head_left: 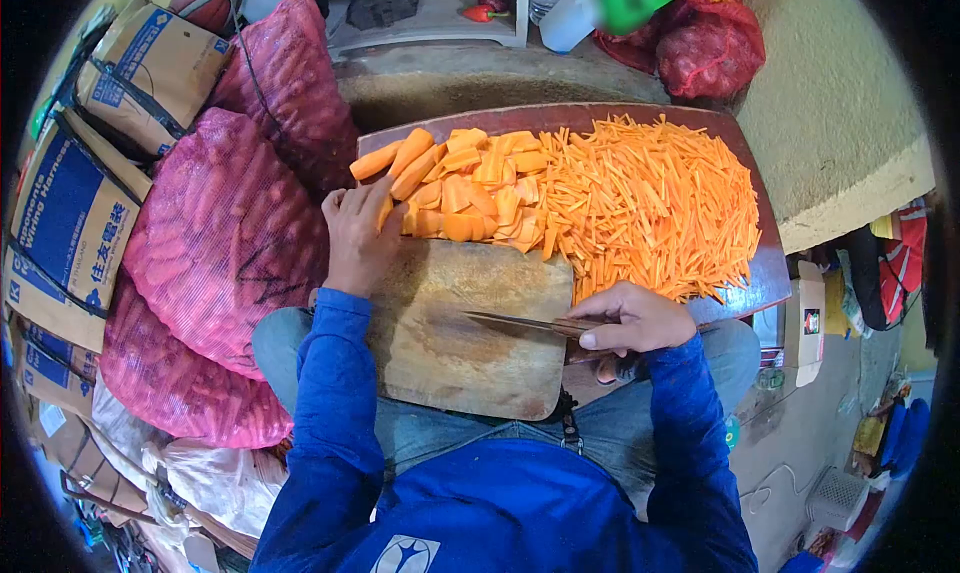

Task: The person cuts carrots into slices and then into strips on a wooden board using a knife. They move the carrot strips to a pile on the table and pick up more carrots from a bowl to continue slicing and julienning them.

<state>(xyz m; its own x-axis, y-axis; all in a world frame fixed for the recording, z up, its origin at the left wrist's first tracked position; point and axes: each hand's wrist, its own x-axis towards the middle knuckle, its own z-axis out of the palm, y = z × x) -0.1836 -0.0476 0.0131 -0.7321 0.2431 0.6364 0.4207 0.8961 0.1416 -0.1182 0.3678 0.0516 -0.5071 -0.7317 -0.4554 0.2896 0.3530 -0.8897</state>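
My right hand (638,318) grips a knife by its brown handle (572,325). The thin blade (510,320) points left over a worn wooden cutting board (470,373). At the board's upper left corner, my left hand (358,235) curls its fingers around a peeled carrot (385,211), partly hidden by the hand. Whole peeled carrots (410,151) lie just beyond it. Flat carrot slices (480,195) spread out behind the board. A large heap of carrot sticks (665,203) covers the right part of the dark table (765,273).
Full pink mesh sacks (225,238) stand at my left beside cardboard boxes (75,228). Behind the table are a concrete ledge (480,68), a red net bag (710,48) and a green container (630,1). My knees are under the board.
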